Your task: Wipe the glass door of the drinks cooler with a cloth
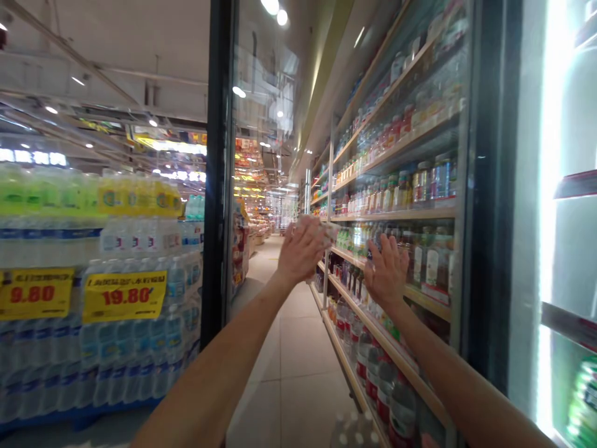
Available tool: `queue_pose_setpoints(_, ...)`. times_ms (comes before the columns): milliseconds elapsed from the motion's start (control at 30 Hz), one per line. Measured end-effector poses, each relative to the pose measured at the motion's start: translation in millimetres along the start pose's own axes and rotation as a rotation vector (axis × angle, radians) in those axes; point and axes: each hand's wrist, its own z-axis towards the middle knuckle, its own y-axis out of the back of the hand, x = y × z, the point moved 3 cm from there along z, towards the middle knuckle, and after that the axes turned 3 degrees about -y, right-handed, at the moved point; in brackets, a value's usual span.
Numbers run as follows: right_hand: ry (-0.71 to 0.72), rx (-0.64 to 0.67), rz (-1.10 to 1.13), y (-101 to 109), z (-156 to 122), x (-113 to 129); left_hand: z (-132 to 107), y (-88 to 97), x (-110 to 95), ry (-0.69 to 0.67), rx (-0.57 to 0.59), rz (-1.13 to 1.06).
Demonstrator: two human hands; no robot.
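Note:
A glass door (265, 99) with a dark frame stands in front of me. My left hand (301, 252) is stretched out to the pane, palm toward the glass and fingers extended; a reflection of it shows beside the fingers. To the right, my right hand (387, 270) is raised at the glass with its fingers spread. Both look empty and seem to touch the pane, though the exact contact is hard to make out. Shelves of bottled drinks (396, 190) appear in or through the glass behind the right hand.
Stacked packs of bottled water (135, 342) with yellow price signs (124, 295) stand at the left. A lit cooler (550, 218) opens at the right, with a green bottle or can (583, 404) low inside. Tiled floor (298, 348) shows through the glass.

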Motion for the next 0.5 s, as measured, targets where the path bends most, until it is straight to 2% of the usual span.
queue_pose_setpoints(100, -0.004, -0.002, -0.003, -0.3, 0.2, 0.7, 1.6, 11.2, 42.0, 0.384, -0.144, 0.058)
queue_pose_setpoints(167, -0.005, -0.001, -0.007, -0.3, 0.5, 1.2, 4.0, 11.2, 44.5, 0.454, -0.186, 0.066)
queue_pose_setpoints(233, -0.001, 0.0, -0.008, -0.3, 0.7, 1.5, 7.9, 3.8, 22.7, 0.33, -0.147, 0.043)
queue_pose_setpoints(333, 0.0, -0.006, 0.006, 0.1, 0.7, 1.1, 9.8, -12.4, -30.8, 0.021, -0.045, -0.01)
queue_pose_setpoints(400, 0.0, -0.015, 0.015, 0.3, 0.6, 0.3, 8.3, -19.2, -55.7, -0.108, -0.016, -0.027)
queue_pose_setpoints(467, -0.001, -0.021, 0.02, 0.1, 0.5, -0.8, 6.7, -20.3, -59.8, -0.177, 0.003, -0.03)
queue_pose_setpoints(500, 0.001, -0.02, 0.022, -0.3, 0.4, -1.2, 6.1, -18.5, -53.1, -0.182, 0.008, -0.026)
